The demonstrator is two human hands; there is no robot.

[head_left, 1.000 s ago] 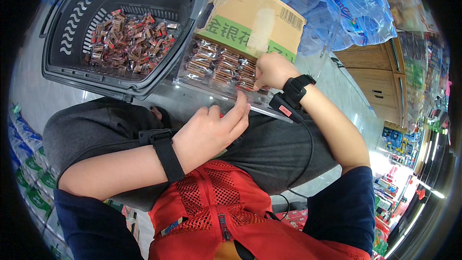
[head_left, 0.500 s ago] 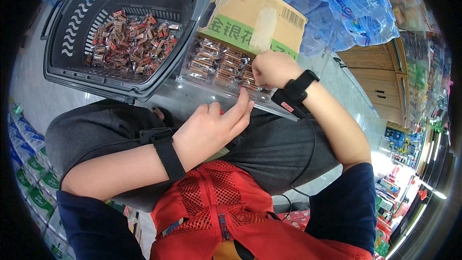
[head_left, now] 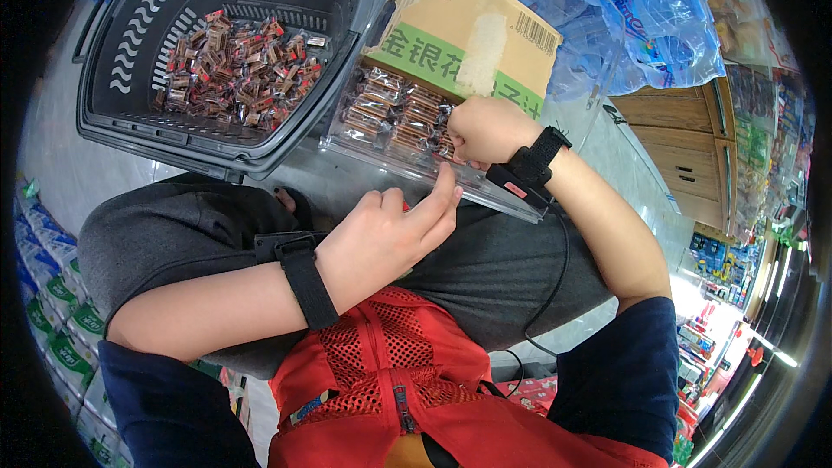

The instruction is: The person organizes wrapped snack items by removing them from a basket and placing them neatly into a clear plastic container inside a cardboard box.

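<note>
A clear plastic tray holds rows of small wrapped brown snacks, laid in neat stacks. My right hand reaches over the tray's right part, its fingers curled down at the end of the snack rows; the fingertips and anything in them are hidden. Just in front of the tray's near edge is my left hand, above my lap. Its fingers are bent together, the index finger pointing toward the tray, and a bit of red shows between them. What it holds is mostly covered.
A dark grey plastic basket stands at the left, with a loose heap of wrapped snacks inside. Behind the snacks a brown and green cardboard box rests over the tray. Blue-wrapped water bottles are stacked beyond; a wooden cabinet is at right.
Both hands stay almost in place, the right one shifting slightly over the snack rows. The tray and cardboard box sit a little farther right in the picture.
</note>
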